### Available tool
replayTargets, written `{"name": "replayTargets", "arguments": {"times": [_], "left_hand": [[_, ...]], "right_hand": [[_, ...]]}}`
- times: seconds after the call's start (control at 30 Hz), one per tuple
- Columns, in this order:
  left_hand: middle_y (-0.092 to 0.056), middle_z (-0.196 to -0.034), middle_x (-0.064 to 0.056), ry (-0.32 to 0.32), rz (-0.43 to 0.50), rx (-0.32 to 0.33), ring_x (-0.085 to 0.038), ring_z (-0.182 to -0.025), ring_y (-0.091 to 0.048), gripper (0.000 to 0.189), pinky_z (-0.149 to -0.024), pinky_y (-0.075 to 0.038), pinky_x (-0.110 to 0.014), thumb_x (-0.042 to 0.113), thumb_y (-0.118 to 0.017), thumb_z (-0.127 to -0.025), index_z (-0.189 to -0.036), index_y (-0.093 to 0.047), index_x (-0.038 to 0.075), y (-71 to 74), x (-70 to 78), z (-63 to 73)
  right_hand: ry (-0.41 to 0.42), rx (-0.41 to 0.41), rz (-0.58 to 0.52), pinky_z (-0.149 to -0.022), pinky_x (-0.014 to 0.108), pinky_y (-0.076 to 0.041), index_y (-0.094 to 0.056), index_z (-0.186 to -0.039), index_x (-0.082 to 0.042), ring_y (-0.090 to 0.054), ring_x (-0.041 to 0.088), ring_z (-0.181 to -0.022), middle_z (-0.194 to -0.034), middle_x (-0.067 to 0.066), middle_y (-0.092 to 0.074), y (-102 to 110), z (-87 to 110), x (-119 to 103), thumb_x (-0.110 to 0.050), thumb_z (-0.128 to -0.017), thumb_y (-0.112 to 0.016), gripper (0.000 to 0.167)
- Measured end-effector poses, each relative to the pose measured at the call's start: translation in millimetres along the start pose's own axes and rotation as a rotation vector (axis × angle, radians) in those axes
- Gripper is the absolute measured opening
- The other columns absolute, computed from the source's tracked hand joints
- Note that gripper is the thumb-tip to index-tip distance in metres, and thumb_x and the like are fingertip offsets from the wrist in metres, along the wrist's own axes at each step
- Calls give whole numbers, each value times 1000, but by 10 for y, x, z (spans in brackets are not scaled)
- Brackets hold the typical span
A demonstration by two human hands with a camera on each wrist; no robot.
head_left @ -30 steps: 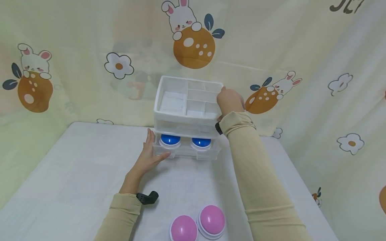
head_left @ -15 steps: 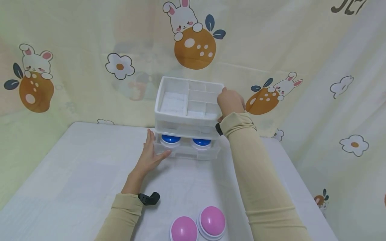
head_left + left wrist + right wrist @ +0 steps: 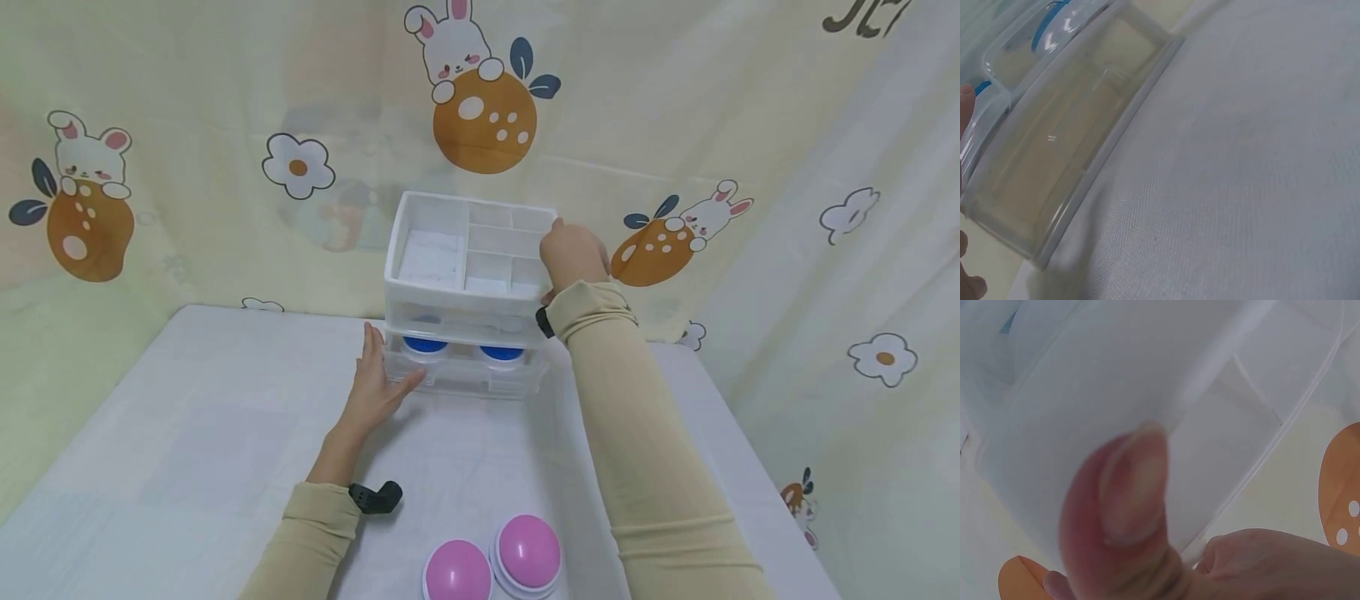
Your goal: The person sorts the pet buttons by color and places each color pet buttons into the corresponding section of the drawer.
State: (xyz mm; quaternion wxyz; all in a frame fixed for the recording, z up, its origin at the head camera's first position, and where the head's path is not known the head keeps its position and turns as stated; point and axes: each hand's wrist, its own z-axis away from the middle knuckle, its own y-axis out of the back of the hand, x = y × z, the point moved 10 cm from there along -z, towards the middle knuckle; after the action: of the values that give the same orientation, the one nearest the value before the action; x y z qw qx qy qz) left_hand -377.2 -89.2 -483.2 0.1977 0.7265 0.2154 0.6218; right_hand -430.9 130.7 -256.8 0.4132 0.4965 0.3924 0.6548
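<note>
Left hand (image 3: 372, 390) fingers spread, thumb against clear plastic drawer (image 3: 465, 382); right hand (image 3: 574, 252) gripping white compartmented plastic organizer (image 3: 453, 289); best brace firmly, push squarely, lest round blue-domed buttons (image 3: 425, 344) snag.

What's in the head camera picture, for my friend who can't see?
A right hand grips a white drawer box while a left hand touches its partly open lower drawer, which holds two blue domes. Two pink domes sit nearer on the white table, before a bunny-print cloth.

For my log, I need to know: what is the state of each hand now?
Left hand: open, at the clear drawer.
Right hand: holding the white organizer at its right side.
</note>
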Motion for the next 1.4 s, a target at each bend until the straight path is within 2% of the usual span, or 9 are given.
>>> {"name": "replayTargets", "arguments": {"times": [0.2,0.57,1.03,1.27,1.4], "left_hand": [[15,-159,-12,26,-7,6,-35,-147,1,110,-117,-4,-57,57,-62,-84,-151,6,2,-10,-17,6],[16,-159,-11,39,-20,16,-35,-147,0,109,-118,-6,-55,59,-59,-85,-151,7,3,-21,-34,-12],[17,-158,-12,47,-20,15,-37,-146,-1,108,-117,-7,-58,58,-58,-85,-150,6,0,-13,-8,-33],[16,-159,-11,66,-19,35,-39,-146,-7,110,-116,-22,-51,62,-57,-84,-150,6,0,-14,-34,-53],[16,-159,-11,81,-17,36,-39,-145,-10,110,-115,-25,-49,62,-57,-84,-150,5,-1,-19,-36,-61]], "right_hand": [[-1,5,-1,-69,49,-58,-18,-145,14,-59,45,-105,-140,32,-42,-4,-5,-1,-33,-65,-87,116],[11,-14,23,-70,46,-58,-18,-144,14,-61,41,-100,-134,33,-47,-20,9,-10,-32,-69,-85,111],[-12,-5,-11,-72,47,-58,-16,-145,13,-60,41,-103,-130,33,-51,-13,34,10,-30,-68,-86,113],[-14,0,-16,-70,47,-58,-14,-146,11,-59,41,-105,-131,32,-50,-2,52,6,-31,-69,-85,113],[-10,-5,-8,-70,47,-58,-15,-146,12,-59,41,-105,-131,33,-50,-10,50,10,-31,-69,-85,113]]}}
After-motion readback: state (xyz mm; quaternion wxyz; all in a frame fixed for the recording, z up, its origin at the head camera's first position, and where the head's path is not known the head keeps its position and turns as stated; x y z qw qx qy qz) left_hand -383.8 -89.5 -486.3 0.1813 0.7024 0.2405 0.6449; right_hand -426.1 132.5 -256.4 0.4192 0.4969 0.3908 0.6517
